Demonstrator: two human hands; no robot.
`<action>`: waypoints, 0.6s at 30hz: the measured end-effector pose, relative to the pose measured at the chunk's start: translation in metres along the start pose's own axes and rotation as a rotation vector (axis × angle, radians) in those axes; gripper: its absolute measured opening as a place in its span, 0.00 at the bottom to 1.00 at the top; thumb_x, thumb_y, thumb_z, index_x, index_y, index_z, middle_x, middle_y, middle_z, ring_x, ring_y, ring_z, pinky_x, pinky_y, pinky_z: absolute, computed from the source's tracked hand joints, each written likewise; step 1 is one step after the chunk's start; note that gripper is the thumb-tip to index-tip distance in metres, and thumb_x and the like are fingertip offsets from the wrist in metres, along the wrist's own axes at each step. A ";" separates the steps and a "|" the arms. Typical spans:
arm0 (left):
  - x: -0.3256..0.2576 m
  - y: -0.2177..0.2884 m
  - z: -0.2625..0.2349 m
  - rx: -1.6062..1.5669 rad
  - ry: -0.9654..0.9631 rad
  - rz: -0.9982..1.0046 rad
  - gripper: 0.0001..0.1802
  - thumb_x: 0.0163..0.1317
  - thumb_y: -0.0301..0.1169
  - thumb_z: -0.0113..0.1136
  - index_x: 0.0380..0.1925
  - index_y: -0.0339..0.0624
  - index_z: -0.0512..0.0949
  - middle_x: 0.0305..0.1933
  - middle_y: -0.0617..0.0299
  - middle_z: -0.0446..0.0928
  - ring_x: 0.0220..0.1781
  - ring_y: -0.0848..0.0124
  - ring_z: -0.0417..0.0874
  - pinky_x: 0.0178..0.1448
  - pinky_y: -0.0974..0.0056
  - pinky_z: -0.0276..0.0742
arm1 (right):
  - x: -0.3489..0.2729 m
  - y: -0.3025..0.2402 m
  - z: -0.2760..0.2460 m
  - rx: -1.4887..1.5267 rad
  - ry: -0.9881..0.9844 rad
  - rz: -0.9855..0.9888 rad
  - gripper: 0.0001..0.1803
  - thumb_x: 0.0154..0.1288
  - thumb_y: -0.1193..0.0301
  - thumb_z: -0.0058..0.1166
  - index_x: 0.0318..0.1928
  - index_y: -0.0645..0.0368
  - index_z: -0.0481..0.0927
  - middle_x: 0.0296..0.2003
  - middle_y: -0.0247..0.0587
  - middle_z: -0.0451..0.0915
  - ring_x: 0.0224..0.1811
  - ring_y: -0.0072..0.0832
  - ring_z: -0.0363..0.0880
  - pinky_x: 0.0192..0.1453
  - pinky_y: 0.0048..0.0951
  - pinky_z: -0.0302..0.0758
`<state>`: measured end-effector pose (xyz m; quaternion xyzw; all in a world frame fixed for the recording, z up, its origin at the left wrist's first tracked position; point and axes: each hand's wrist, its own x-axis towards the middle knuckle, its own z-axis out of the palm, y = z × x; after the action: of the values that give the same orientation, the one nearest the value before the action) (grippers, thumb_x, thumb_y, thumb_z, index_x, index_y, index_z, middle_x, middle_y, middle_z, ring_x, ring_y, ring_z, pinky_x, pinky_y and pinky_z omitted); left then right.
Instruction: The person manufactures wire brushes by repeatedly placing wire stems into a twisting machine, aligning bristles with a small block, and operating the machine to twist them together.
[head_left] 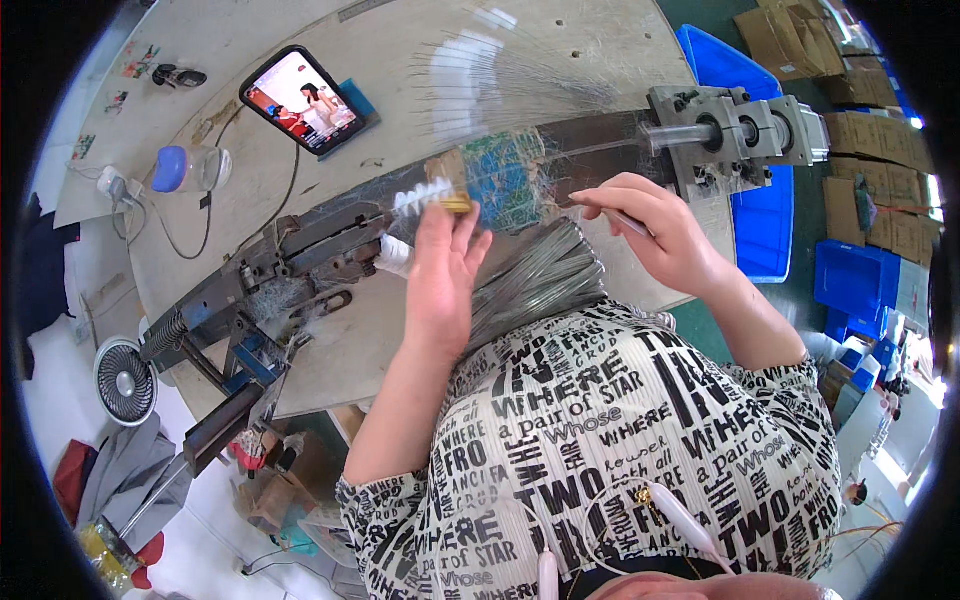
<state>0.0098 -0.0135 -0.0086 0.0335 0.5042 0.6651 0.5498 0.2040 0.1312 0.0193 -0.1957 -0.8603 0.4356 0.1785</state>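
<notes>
My left hand [445, 280] is raised over the bench fixture, its fingers stretched and apart. Its fingertips are beside a white spiral piece [422, 197], blurred, and a yellowish block [455, 203]; whether they touch either is unclear. In my right hand [655, 235], closed fingers grip a thin pointed stick [630, 222], its tip toward the middle of the bench. A thick bundle of grey metal wires [545, 270] lies between my hands, close to my body.
A metal bar fixture [320, 240] crosses the bench toward a bearing-block spindle [720, 130]. Loose thin wires [560, 90] and white strips lie behind. A propped phone [305, 100], a jar [190, 170], a small fan [125, 382] and a blue bin [765, 225] surround the work.
</notes>
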 end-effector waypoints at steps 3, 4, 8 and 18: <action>-0.016 -0.005 -0.016 0.162 0.023 -0.031 0.36 0.74 0.53 0.32 0.70 0.35 0.52 0.74 0.51 0.54 0.75 0.60 0.56 0.74 0.52 0.56 | -0.017 0.030 0.012 0.002 -0.085 0.189 0.12 0.61 0.77 0.52 0.47 0.59 0.79 0.39 0.46 0.78 0.42 0.42 0.77 0.45 0.38 0.74; -0.028 -0.001 -0.027 0.129 -0.049 -0.032 0.34 0.75 0.51 0.33 0.68 0.36 0.55 0.73 0.50 0.57 0.74 0.60 0.58 0.74 0.53 0.56 | -0.023 0.037 0.015 -0.093 -0.174 0.208 0.11 0.61 0.73 0.54 0.45 0.59 0.79 0.37 0.46 0.78 0.41 0.42 0.77 0.44 0.38 0.73; -0.095 0.003 -0.133 -0.152 0.268 0.255 0.23 0.74 0.41 0.41 0.61 0.37 0.66 0.64 0.52 0.69 0.63 0.63 0.70 0.67 0.57 0.64 | -0.033 0.039 0.025 -0.182 -0.275 0.298 0.12 0.60 0.64 0.60 0.37 0.59 0.77 0.32 0.43 0.76 0.36 0.42 0.76 0.39 0.39 0.71; -0.155 0.010 -0.194 -0.181 1.236 0.505 0.30 0.70 0.45 0.52 0.66 0.41 0.61 0.75 0.56 0.50 0.66 0.69 0.64 0.61 0.63 0.63 | -0.026 0.037 0.025 -0.249 -0.296 0.349 0.11 0.60 0.64 0.58 0.33 0.59 0.76 0.30 0.45 0.77 0.34 0.44 0.77 0.37 0.41 0.72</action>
<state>-0.0526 -0.2543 -0.0175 -0.2823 0.6452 0.7099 -0.0116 0.2212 0.1218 -0.0280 -0.2958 -0.8773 0.3743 -0.0529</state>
